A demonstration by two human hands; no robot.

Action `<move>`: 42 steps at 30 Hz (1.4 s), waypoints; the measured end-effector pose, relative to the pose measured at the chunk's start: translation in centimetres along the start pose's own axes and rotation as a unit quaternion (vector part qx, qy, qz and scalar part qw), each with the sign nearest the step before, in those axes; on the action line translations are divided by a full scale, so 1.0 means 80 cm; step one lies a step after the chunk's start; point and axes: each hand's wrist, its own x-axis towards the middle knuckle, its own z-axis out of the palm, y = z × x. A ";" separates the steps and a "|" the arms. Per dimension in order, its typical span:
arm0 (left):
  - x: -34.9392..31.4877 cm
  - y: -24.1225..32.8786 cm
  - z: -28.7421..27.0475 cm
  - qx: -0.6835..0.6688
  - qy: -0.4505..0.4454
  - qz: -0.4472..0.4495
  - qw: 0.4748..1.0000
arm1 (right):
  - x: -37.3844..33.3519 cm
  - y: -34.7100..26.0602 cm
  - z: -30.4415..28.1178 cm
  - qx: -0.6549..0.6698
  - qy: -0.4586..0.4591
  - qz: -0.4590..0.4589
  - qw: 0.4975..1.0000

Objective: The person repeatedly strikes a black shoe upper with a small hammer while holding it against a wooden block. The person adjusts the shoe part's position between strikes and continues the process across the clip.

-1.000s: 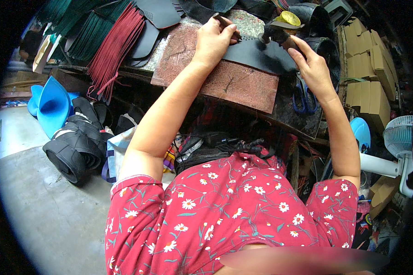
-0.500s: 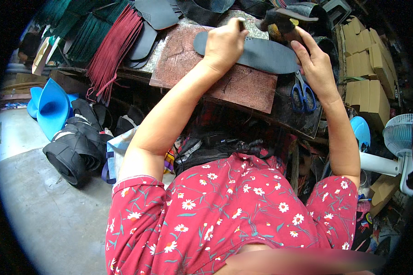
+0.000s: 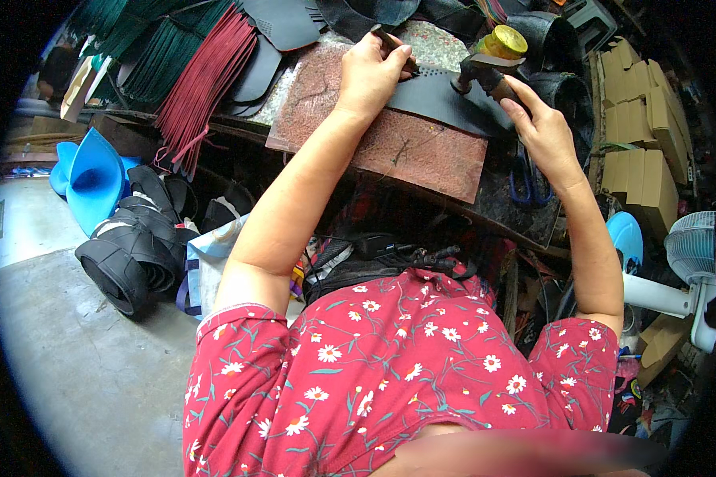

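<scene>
I'm keeping a smooth, dark grey sheet (image 3: 449, 102) flat across a reddish board (image 3: 429, 163), its left end disappearing behind my left hand (image 3: 374, 73), small dark holes dotting its far edge. In that hand I'm holding a slim dark punch (image 3: 385, 36), tilting, tip near those holes. My right hand (image 3: 546, 131) is holding a dark hammer (image 3: 484, 76), its head just beside them.

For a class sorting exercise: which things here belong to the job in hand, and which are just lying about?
In use:
dark rod-shaped tool, in the left hand
hammer, in the right hand
black sheet, by the tool
reddish-brown board, under the sheet

Seemingly just lying about:
red strands
blue curved piece
cardboard boxes
white fan
</scene>
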 end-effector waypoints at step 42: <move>-0.029 0.123 -0.067 0.259 -0.094 0.221 0.936 | -0.035 -0.104 0.055 -0.101 0.023 -0.341 0.934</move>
